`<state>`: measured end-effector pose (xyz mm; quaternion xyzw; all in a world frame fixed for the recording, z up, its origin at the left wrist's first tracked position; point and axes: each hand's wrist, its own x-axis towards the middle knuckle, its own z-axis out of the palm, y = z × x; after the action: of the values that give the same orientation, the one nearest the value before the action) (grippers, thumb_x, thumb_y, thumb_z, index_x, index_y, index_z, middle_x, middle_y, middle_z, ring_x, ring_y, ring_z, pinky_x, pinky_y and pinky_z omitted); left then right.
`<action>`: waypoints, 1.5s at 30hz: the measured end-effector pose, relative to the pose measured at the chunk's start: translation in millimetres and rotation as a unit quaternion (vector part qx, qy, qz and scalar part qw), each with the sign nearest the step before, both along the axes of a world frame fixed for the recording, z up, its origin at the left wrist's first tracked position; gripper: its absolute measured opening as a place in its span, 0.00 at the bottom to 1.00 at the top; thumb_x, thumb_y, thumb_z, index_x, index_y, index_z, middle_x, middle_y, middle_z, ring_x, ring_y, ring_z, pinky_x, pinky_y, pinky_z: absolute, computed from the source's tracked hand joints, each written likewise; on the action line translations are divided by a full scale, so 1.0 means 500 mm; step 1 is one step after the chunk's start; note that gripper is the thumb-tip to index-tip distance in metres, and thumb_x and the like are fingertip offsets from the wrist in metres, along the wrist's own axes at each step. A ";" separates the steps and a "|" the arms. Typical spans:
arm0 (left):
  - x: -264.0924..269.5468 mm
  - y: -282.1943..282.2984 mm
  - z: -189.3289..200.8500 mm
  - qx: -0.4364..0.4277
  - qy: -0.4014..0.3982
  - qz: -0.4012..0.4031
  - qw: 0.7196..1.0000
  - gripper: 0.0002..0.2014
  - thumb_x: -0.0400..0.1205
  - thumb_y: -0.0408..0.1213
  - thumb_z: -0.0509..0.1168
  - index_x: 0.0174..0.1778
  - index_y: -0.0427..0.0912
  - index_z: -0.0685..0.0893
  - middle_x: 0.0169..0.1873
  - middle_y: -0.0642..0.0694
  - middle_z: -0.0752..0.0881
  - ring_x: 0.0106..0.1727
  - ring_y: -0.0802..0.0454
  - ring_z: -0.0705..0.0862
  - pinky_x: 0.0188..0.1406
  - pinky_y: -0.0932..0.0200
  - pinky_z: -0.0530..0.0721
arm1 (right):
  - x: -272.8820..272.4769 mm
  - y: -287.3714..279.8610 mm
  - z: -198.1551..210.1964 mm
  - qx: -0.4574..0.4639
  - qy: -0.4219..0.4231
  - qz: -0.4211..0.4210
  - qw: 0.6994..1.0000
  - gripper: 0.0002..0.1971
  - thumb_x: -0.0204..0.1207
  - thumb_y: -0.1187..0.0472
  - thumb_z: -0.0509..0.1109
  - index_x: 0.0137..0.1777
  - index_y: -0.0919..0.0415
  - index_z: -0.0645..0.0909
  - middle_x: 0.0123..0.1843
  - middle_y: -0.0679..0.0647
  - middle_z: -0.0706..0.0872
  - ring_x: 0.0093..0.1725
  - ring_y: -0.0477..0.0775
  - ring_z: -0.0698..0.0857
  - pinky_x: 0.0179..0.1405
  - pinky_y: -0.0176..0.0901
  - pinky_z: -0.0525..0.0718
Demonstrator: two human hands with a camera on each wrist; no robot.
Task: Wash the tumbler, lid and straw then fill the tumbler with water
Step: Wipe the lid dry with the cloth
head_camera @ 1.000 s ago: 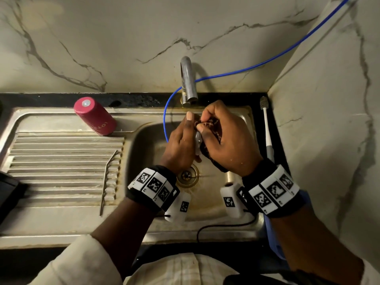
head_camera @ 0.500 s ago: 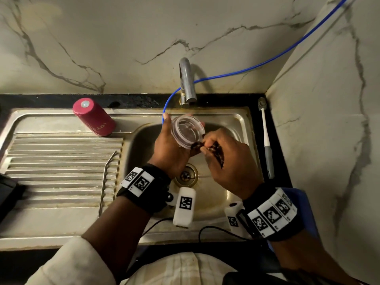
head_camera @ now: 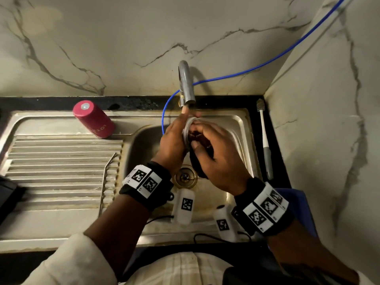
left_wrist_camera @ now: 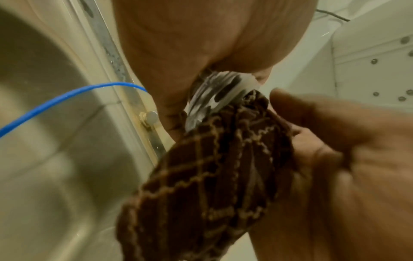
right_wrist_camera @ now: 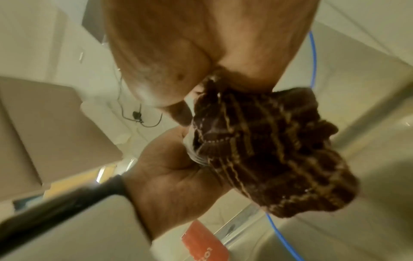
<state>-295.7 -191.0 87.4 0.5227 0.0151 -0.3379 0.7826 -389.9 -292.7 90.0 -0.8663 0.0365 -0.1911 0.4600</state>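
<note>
Over the sink basin, under the tap [head_camera: 186, 83], my left hand [head_camera: 174, 140] holds the clear lid [head_camera: 188, 128] on edge; its ribbed rim [left_wrist_camera: 214, 98] shows in the left wrist view. My right hand [head_camera: 213, 155] grips a brown checked cloth [left_wrist_camera: 214, 176] and presses it against the lid; the cloth [right_wrist_camera: 268, 150] hangs below the fingers. The red tumbler [head_camera: 93, 119] stands upside down on the drainboard's back edge. The bent metal straw [head_camera: 106, 182] lies on the ribbed drainboard beside the basin.
A steel sink [head_camera: 242, 124] with a brass drain [head_camera: 186, 176] sits against marble walls. A blue hose [head_camera: 236, 74] runs from the upper right down into the basin. A white and grey brush [head_camera: 265, 140] lies on the black counter at right. A dark object [head_camera: 8, 194] sits at left.
The lid has turned from facing up to standing on edge, and both hands have moved up closer to the tap. The right hand now covers the lid with the cloth.
</note>
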 end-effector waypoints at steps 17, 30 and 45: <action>-0.045 -0.008 -0.040 0.091 -0.231 -0.009 0.969 0.11 0.95 0.27 0.53 0.66 0.29 0.80 0.41 0.54 0.86 0.39 0.66 0.83 0.41 0.71 0.81 | -0.016 0.014 -0.041 -0.090 0.048 -0.183 0.978 0.17 0.90 0.46 0.64 0.64 0.57 0.88 0.58 0.52 0.88 0.52 0.52 0.89 0.50 0.52 0.89; 0.033 0.011 -0.017 0.118 -0.324 -0.078 0.935 0.16 0.95 0.33 0.49 0.63 0.42 0.83 0.46 0.50 0.84 0.51 0.72 0.84 0.56 0.76 0.77 | 0.017 -0.036 0.021 0.255 0.188 0.010 0.948 0.14 0.89 0.54 0.69 0.61 0.64 0.89 0.53 0.64 0.93 0.54 0.65 0.92 0.58 0.57 0.90; 0.075 0.018 -0.032 0.083 0.072 -0.280 0.954 0.37 0.87 0.70 0.52 0.53 0.34 0.83 0.35 0.36 0.81 0.34 0.41 0.77 0.34 0.52 0.74 | 0.033 -0.072 -0.026 -0.490 -0.123 0.077 0.860 0.17 0.90 0.58 0.59 0.63 0.65 0.88 0.50 0.58 0.90 0.37 0.62 0.85 0.30 0.53 0.84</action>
<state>-258.1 -181.9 71.6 0.5431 -0.0483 -0.5777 0.6074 -373.5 -328.8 77.1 -0.9493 -0.1856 -0.2536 -0.0097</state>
